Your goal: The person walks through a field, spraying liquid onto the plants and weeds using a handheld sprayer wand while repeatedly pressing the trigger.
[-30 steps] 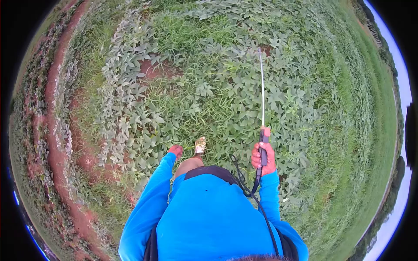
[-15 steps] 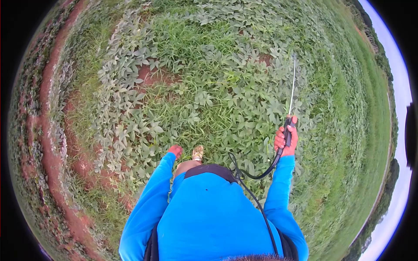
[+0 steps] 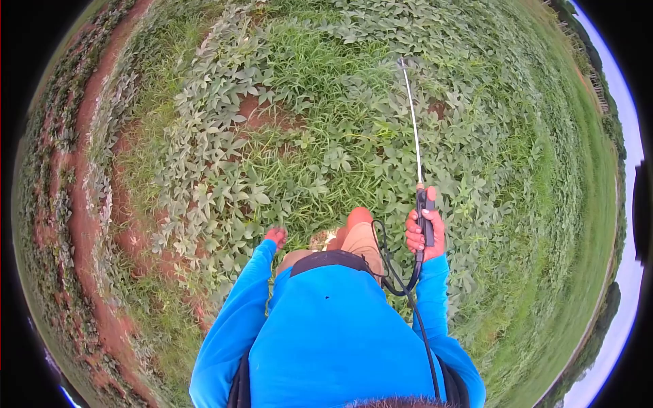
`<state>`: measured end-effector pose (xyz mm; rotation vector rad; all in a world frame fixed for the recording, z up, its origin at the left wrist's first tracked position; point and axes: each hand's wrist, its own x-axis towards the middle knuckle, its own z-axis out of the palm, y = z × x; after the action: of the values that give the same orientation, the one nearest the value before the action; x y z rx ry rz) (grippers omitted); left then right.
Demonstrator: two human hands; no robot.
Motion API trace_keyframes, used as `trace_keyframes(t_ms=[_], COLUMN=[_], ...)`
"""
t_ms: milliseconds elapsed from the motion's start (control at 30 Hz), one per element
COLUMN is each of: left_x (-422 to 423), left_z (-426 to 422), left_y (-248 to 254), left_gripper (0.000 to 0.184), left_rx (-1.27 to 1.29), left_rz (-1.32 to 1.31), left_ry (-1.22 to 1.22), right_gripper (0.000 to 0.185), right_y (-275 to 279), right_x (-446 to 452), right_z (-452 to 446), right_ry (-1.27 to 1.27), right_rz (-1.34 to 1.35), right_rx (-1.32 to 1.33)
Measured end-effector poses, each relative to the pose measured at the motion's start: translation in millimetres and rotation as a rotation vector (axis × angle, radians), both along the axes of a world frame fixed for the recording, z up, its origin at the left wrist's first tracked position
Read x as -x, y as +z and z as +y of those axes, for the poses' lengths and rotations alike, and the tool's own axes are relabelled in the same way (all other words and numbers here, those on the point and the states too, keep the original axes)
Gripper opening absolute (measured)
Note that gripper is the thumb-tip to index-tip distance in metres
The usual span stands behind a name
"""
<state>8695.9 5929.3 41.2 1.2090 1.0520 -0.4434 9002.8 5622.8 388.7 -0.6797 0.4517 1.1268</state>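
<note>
Holding a long wand (image 3: pixel 413 126) out over leafy plants (image 3: pixel 224 170), right hand (image 3: pixel 426 233) wrapped around its dark handle (image 3: pixel 420 201)

Aiming the wand over the greenery looks like the step in hand: it points forward from the right side of the body, its tip (image 3: pixel 401 62) well ahead over the foliage, though whether anything leaves it is too small to tell. The left hand (image 3: pixel 277 236) hangs near the other hip with fingers seemingly curled; whether it grips anything, I cannot tell. The next move seems to call for a firm right grip, a level tip, and keeping the looping black hose (image 3: pixel 416 275) clear of the legs (image 3: pixel 362 239)
</note>
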Motion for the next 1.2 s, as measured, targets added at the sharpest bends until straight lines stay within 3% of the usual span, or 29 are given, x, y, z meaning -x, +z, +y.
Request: trace_keyframes(t_ms=[300, 400, 500, 667, 733, 1000, 1200], left_x=[6.2, -2.5, -22.2, -49.3, -58.3, -127.8, -190.3], left_z=[-15.3, -12.2, 6.5, 42.3, 56.8, 121.1, 137.0], left_y=[3.1, 8.4, 10.9, 16.3, 8.8, 34.4, 33.4], left_gripper=[0.028, 0.031, 0.034, 0.036, 0.035, 0.03, 0.029], left_rx=[0.065, 0.048, 0.012, -0.019, -0.034, -0.042, -0.059], left_rz=[0.002, -0.124, 0.014, 0.033, 0.007, -0.054, 0.031], left_ry=[0.055, 0.205, 0.052, 0.056, 0.104, 0.154, 0.051], right_gripper=[0.02, 0.019, 0.017, 0.019, 0.019, 0.022, 0.026], right_y=[-6.5, -13.8, -24.1, -31.0, -26.5, -18.3, -30.6], right_x=[8.0, 2.1, -4.5, -32.0, -47.2, -101.1, -114.1], right_z=[48.3, 70.0, 94.4, 147.4, 174.5, 240.4, 228.8], right_ry=[0.255, 0.337, 0.459, 0.557, 0.627, 0.671, 0.51], right_rz=[0.061, 0.046, 0.054, 0.11, 0.002, -0.184, -0.241], right_rx=[0.06, 0.075, 0.095, -0.008, -0.045, 0.003, 0.184])
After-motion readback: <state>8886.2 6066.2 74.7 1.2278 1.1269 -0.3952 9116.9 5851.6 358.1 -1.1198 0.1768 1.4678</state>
